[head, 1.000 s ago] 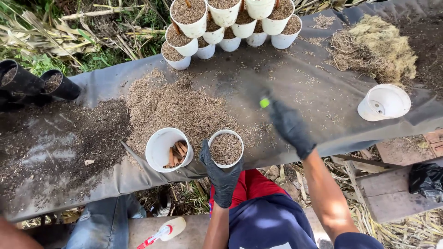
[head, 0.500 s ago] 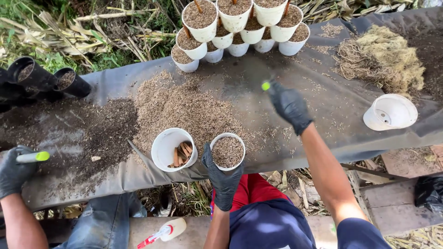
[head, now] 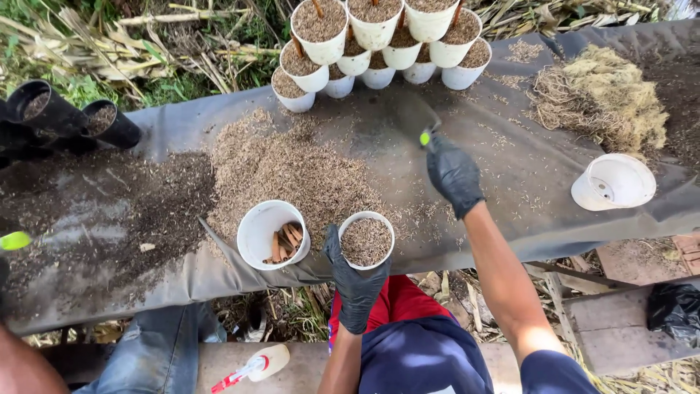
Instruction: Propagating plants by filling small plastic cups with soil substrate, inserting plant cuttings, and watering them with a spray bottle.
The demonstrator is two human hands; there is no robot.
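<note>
The left hand (head: pixel 355 286), in a black glove, is clamped around a white pot (head: pixel 367 239) at the near edge of the grey sheet (head: pixel 510 175); this pot is already full of husk mix to the rim. The right hand (head: pixel 453 174), also gloved, has its fingers closed on a small trowel (head: pixel 417 117) held over the sheet, near the husk pile (head: pixel 292 171). Many filled pots (head: pixel 379 36) stand at the far edge, while one empty pot (head: pixel 614 182) lies on its side and a pot of brown cuttings (head: pixel 273 235) stands just beside the held pot, so I judge planting is left.
</note>
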